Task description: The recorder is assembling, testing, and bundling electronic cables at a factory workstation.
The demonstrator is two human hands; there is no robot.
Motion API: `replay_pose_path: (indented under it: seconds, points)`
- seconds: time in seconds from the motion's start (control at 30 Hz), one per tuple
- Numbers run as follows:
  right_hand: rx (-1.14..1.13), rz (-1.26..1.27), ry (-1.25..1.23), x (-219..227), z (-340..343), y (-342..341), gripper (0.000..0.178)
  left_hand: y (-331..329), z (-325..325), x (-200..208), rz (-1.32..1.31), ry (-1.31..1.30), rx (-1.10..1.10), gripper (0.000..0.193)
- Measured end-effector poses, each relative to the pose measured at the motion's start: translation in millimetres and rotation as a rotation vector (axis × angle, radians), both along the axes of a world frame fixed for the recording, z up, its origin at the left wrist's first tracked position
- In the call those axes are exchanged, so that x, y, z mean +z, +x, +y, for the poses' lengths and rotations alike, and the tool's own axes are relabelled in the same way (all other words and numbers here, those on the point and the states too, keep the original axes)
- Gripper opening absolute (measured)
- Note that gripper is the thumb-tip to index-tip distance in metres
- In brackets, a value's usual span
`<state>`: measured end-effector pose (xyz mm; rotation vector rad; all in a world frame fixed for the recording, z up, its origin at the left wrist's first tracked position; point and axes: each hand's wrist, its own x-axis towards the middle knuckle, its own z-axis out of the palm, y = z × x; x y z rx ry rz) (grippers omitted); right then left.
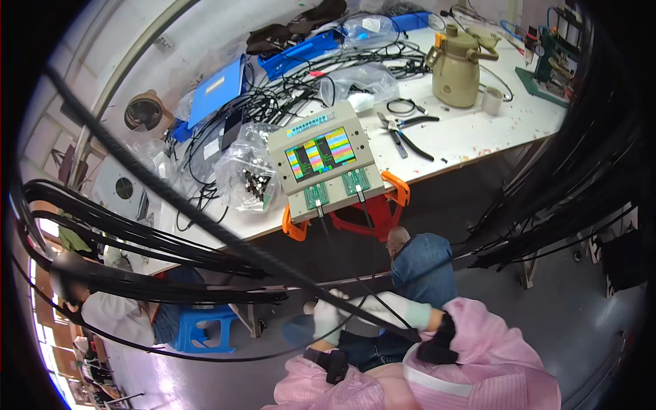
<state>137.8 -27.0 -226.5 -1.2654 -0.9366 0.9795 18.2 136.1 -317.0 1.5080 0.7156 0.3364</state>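
Observation:
Both my hands wear whitish gloves and meet low in front of my lap. My left hand (pixel 328 318) is closed around a thin black cable (pixel 345 263). My right hand (pixel 400 311) reaches in from the right, its fingers closed at the same cable; thick dark strands cross in front and partly hide them. Beyond them, a beige cable tester (pixel 279 158) with a lit coloured screen (pixel 321 156) stands tilted at the table edge. Two green circuit boards (pixel 316 196) sit on its front, each with a cable plug in it, and the cables hang down toward my hands.
Orange clamps (pixel 295 225) flank the tester. On the white table (pixel 465 140) lie pliers (pixel 413 143), tangled black cables (pixel 280 96), plastic bags (pixel 249 171) and a beige jug (pixel 456 68). Hanging cable bundles (pixel 130 232) close in at both sides. A person sits left, by a blue stool (pixel 205 331).

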Motion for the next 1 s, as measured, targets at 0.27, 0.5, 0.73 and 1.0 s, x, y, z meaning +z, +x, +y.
replay_pose_path:
  seconds: [0.27,0.5,0.73,1.0]
  points:
    - [-0.217,-0.533,0.112,188.5,-99.7,92.4,0.045,-27.1,11.7,8.2,0.153,-0.325,0.130,0.025]
    - [-0.630,-0.775,0.631,332.3,-140.9,69.6,0.055,-9.1,-15.5,12.3,0.283,-0.447,-0.103,0.037]
    - [-1.160,-1.378,0.373,422.3,-197.1,96.1,0.031,-40.3,1.9,20.3,0.258,-0.452,0.018,0.045]
    - [-1.849,-1.850,-0.438,480.9,-324.6,221.7,0.032,-21.1,-0.3,27.5,0.184,-0.396,-0.044,0.045]
